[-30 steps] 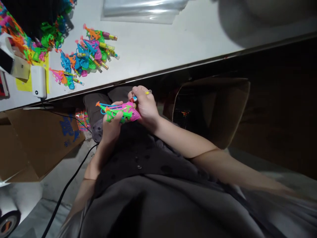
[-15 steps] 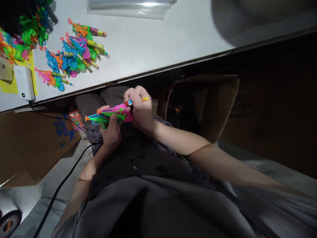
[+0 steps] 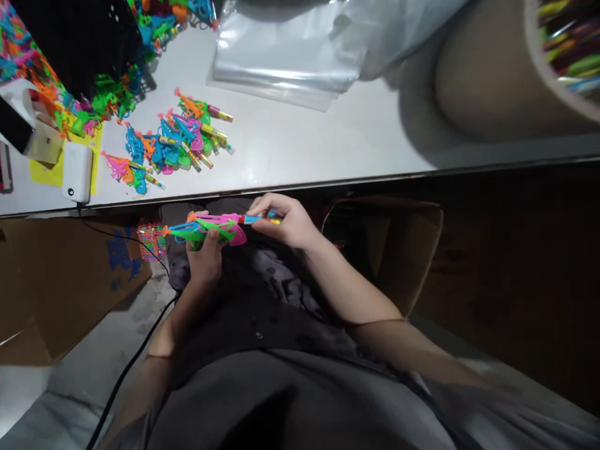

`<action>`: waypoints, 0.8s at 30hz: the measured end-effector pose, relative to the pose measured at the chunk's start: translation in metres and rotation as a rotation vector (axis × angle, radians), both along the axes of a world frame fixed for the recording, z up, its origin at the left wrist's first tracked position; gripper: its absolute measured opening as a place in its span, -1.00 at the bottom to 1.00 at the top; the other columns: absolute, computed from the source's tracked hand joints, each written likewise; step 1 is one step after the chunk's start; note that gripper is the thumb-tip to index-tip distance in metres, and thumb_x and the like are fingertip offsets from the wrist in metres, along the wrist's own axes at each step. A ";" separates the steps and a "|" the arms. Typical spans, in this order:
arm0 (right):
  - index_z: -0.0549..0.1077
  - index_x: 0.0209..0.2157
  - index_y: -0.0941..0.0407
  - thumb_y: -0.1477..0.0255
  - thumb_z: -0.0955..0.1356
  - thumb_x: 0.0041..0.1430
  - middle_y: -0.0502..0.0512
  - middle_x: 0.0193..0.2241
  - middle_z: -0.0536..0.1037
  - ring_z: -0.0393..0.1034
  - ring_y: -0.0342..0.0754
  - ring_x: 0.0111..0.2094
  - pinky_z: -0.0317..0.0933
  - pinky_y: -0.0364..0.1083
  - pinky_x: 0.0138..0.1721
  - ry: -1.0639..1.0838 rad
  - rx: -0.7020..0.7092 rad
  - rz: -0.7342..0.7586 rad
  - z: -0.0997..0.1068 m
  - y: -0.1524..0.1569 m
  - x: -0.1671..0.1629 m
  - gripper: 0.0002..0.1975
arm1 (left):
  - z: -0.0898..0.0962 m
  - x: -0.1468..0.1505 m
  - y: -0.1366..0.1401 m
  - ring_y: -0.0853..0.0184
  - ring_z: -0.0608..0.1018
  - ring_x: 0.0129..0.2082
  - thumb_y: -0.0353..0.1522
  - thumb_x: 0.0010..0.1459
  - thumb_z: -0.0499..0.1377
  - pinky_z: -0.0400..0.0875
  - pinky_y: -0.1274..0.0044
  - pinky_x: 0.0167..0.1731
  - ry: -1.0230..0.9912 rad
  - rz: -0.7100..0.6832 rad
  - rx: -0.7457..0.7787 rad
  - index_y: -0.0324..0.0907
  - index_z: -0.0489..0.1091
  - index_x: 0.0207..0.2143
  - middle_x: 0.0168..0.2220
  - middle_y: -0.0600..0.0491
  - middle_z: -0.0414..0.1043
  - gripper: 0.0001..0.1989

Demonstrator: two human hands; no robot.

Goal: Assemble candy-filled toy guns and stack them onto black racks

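Observation:
Above my lap, my left hand (image 3: pixel 205 261) is closed around a bundle of toy dart guns (image 3: pixel 237 233) in pink, green and blue plastic. Their orange suction-cup tips point left. At the bundle's right end, my right hand (image 3: pixel 289 224) pinches a thin tube (image 3: pixel 252 219) with red, blue and yellow parts. The tube's left end meets the back of the pink gun; whether it sits inside cannot be made out. Part of the tube is hidden by my right fingers.
Several similar toy guns with tubes (image 3: pixel 178 140) lie on the white table (image 3: pixel 290 147). Clear plastic bags (image 3: pixel 281 69) lie behind. A tub of coloured tubes (image 3: pixel 487 81) stands right, a white power bank (image 3: pixel 77 172) left. Cardboard boxes (image 3: pixel 75 281) flank my legs.
The view has shifted up and left, showing more of the table. My right fingers have gone from a curled fist to a longer pinch along the tube. My left hand keeps its hold.

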State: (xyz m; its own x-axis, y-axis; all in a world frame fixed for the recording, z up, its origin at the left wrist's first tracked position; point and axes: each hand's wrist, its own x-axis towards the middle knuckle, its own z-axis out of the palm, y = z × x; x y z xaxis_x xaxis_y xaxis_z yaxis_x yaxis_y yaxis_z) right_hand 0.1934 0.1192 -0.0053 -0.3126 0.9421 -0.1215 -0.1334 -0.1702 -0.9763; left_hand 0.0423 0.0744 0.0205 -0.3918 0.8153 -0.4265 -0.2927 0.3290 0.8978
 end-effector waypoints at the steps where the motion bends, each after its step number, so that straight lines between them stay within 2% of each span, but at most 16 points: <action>1: 0.44 -0.42 0.14 0.14 0.45 -0.10 0.00 -0.48 0.46 0.27 -0.20 -0.51 0.16 -0.17 -0.47 -0.074 0.038 0.060 0.000 0.005 0.005 -0.65 | -0.005 -0.004 0.003 0.39 0.49 -0.28 -0.11 -0.08 0.29 0.39 0.57 -0.29 -0.010 0.000 -0.019 -0.14 0.39 -0.17 -0.31 0.07 0.45 -0.56; 4: 0.50 -0.36 0.13 0.21 0.44 -0.04 0.03 -0.45 0.50 0.33 -0.17 -0.44 0.21 -0.15 -0.37 -0.228 0.150 0.137 -0.003 0.025 0.009 -0.71 | -0.019 -0.015 0.008 0.39 0.48 -0.32 -0.08 0.07 0.14 0.38 0.57 -0.34 -0.028 0.030 -0.052 -0.21 0.41 -0.26 -0.33 0.03 0.44 -0.62; 7: 0.48 -0.31 0.13 0.18 0.38 0.04 0.03 -0.44 0.49 0.36 -0.16 -0.42 0.24 -0.14 -0.35 -0.266 0.200 -0.003 -0.018 0.059 -0.003 -0.70 | -0.029 -0.026 0.007 0.47 0.43 -0.44 -0.13 0.16 0.04 0.34 0.62 -0.39 0.069 0.039 -0.077 -0.25 0.42 -0.27 -0.41 0.06 0.41 -0.63; 11: 0.43 -0.28 0.11 0.14 0.31 0.13 0.05 -0.40 0.48 0.37 -0.11 -0.34 0.28 -0.08 -0.26 -0.340 0.291 -0.244 -0.045 0.124 -0.033 -0.69 | -0.026 -0.034 0.004 0.52 0.40 -0.54 -0.23 0.12 0.11 0.27 0.66 -0.50 0.097 -0.015 -0.074 -0.23 0.36 -0.17 -0.46 0.12 0.38 -0.71; 13: 0.41 -0.30 0.10 0.15 0.32 0.12 0.10 -0.33 0.48 0.36 -0.06 -0.25 0.28 -0.02 -0.16 -0.443 0.368 -0.289 -0.053 0.148 -0.046 -0.70 | -0.021 -0.036 0.002 0.51 0.42 -0.57 -0.24 0.07 0.17 0.29 0.64 -0.51 0.043 0.020 -0.035 -0.18 0.28 -0.16 -0.46 0.14 0.38 -0.69; 15: 0.41 -0.26 0.11 0.17 0.30 0.15 0.16 -0.22 0.47 0.35 -0.01 -0.16 0.25 0.06 -0.08 -0.523 0.449 -0.303 -0.054 0.156 -0.055 -0.71 | -0.017 -0.038 0.000 0.49 0.43 -0.60 -0.23 0.04 0.20 0.31 0.63 -0.52 0.001 0.065 -0.006 -0.16 0.22 -0.21 -0.50 0.16 0.37 -0.69; 18: 0.35 -0.08 0.09 0.21 0.19 0.25 0.16 -0.11 0.43 0.34 -0.01 -0.11 0.25 0.10 -0.07 -0.463 0.483 -0.252 -0.043 0.133 -0.060 -0.67 | -0.013 -0.041 -0.003 0.49 0.42 -0.62 -0.18 0.01 0.24 0.34 0.63 -0.53 -0.055 0.071 0.078 -0.15 0.19 -0.28 -0.54 0.17 0.36 -0.65; 20: 0.33 -0.02 0.06 0.21 0.17 0.27 0.11 -0.11 0.45 0.36 -0.05 -0.13 0.28 0.05 -0.09 -0.343 0.396 -0.174 -0.029 0.101 -0.059 -0.66 | -0.012 -0.042 -0.006 0.51 0.43 -0.61 -0.16 -0.04 0.28 0.37 0.64 -0.52 -0.102 0.067 0.164 -0.14 0.18 -0.28 -0.51 0.19 0.36 -0.60; 24: 0.44 -0.14 0.08 0.11 0.26 0.17 0.07 -0.20 0.51 0.37 -0.08 -0.15 0.29 -0.03 -0.10 -0.206 0.179 -0.045 -0.005 0.034 -0.056 -0.62 | -0.014 -0.041 -0.010 0.52 0.44 -0.56 -0.16 -0.11 0.33 0.41 0.64 -0.46 -0.162 0.093 0.218 -0.11 0.21 -0.27 -0.46 0.21 0.35 -0.57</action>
